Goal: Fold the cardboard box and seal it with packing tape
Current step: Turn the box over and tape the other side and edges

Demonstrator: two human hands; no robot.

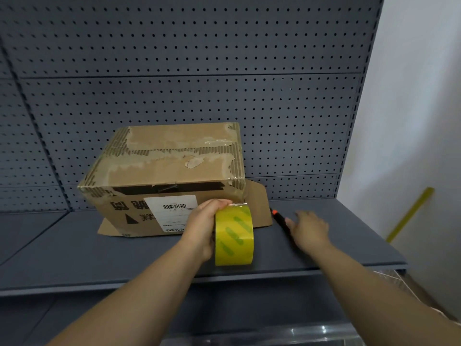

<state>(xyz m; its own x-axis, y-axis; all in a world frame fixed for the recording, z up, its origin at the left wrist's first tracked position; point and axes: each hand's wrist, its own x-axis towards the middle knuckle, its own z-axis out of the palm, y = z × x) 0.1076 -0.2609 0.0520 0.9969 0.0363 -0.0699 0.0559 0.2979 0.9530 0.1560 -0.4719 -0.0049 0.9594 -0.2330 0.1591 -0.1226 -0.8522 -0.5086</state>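
Observation:
A worn cardboard box (164, 171) stands on the grey shelf (74, 253), its top flaps closed and scarred by torn tape, a white label on its front. Loose flaps stick out at its lower left and right. My left hand (202, 228) grips a yellow roll of packing tape (234, 236) upright in front of the box, thumb on a short free end at the top. My right hand (309, 228), blurred, hovers with fingers spread over a black knife with an orange tip (279, 218) lying on the shelf right of the box.
A grey pegboard wall (199, 71) rises behind the shelf. A white wall (411, 121) with a yellow strip (409, 213) is at the right. Cardboard and plastic (404, 285) lie below the shelf's right end.

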